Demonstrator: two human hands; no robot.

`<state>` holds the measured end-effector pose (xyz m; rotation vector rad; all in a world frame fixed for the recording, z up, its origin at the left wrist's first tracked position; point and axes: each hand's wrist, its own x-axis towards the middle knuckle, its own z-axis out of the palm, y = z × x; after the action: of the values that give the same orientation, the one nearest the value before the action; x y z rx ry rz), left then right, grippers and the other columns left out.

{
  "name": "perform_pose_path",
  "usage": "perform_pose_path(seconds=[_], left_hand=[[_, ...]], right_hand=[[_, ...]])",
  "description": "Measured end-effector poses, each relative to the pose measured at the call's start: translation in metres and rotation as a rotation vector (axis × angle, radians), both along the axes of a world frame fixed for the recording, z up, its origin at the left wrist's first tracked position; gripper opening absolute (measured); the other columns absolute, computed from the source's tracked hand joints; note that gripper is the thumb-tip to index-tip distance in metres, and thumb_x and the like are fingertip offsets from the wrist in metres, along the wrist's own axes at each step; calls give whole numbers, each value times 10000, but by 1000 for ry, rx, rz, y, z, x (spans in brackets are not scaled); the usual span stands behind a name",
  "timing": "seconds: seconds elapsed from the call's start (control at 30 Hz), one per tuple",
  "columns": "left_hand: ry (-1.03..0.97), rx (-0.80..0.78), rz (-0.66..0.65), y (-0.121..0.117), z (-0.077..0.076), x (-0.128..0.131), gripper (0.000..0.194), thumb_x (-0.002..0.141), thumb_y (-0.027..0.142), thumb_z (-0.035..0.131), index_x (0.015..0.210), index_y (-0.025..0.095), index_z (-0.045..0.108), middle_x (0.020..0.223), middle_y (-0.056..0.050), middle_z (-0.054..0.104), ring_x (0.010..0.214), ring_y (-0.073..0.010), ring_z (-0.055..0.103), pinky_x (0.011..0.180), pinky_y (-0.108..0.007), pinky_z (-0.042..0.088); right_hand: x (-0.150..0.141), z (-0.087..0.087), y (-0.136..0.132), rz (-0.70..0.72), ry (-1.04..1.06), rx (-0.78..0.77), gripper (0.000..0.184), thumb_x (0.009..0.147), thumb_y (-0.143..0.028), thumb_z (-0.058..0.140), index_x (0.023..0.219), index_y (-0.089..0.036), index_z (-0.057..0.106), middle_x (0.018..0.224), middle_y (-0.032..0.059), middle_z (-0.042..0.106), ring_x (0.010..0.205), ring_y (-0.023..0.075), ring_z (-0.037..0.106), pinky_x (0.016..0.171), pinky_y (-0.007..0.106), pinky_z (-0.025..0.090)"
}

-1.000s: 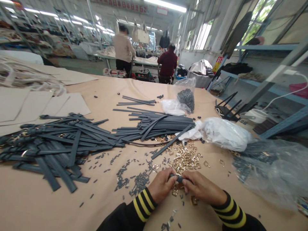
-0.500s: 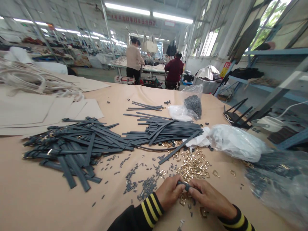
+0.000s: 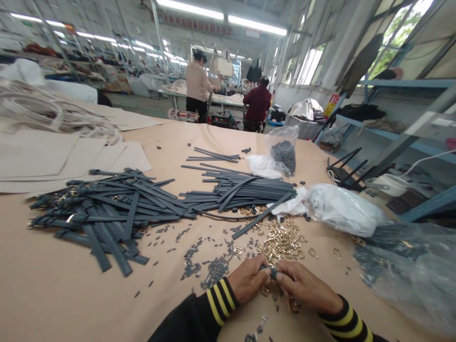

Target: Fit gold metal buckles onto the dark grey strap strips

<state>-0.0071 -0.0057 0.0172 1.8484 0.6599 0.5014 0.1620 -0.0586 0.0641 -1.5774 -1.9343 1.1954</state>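
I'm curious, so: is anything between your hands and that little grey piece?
Nothing visible: the left hand and right hand both touch the small dark grey piece directly. The gold buckles lie below them on the table, not between.

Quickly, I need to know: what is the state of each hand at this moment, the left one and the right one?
Left hand: closed, holding a dark grey strap piece.
Right hand: closed, holding the same piece.
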Motion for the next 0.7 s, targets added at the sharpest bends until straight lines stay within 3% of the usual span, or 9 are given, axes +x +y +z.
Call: perform_pose_path(seconds=[0.2, 0.4, 0.53, 0.7], left_hand=[[-40, -7, -36, -4, -3, -1, 213, 863, 354, 325, 847, 167, 424, 657, 25, 480, 612, -110, 440, 584, -223, 336], [-40, 3, -23, -8, 5, -1, 209, 865, 356, 325, 877, 166, 409, 661, 25, 466, 626, -111, 434, 594, -223, 331], [-84, -15, 6, -10, 7, -2, 229, 865, 377, 321, 876, 166, 408, 668, 24, 457, 636, -109, 423, 614, -222, 333], [-155, -26, -1, -13, -2, -6, 382, 826, 515, 309, 892, 157, 425, 679, 5, 451, 609, -113, 415, 591, -228, 338]], right_hand=[[8, -10, -2, 75, 142, -97, 373, 843, -425, 393, 594, -157, 467, 500, -42, 469, 440, 66, 424, 456, 178, 326], [4, -18, -4, -1, 191, -264, 393, 827, -501, 366, 665, -160, 474, 489, -43, 498, 343, 56, 412, 358, 155, 295], [-2, -8, -2, 8, 126, -184, 364, 830, -454, 377, 653, -158, 493, 515, -28, 522, 396, 74, 435, 407, 176, 334], [-6, -4, -1, 54, 126, -37, 406, 802, -500, 412, 661, -152, 565, 638, 6, 551, 615, 134, 499, 589, 224, 401]])
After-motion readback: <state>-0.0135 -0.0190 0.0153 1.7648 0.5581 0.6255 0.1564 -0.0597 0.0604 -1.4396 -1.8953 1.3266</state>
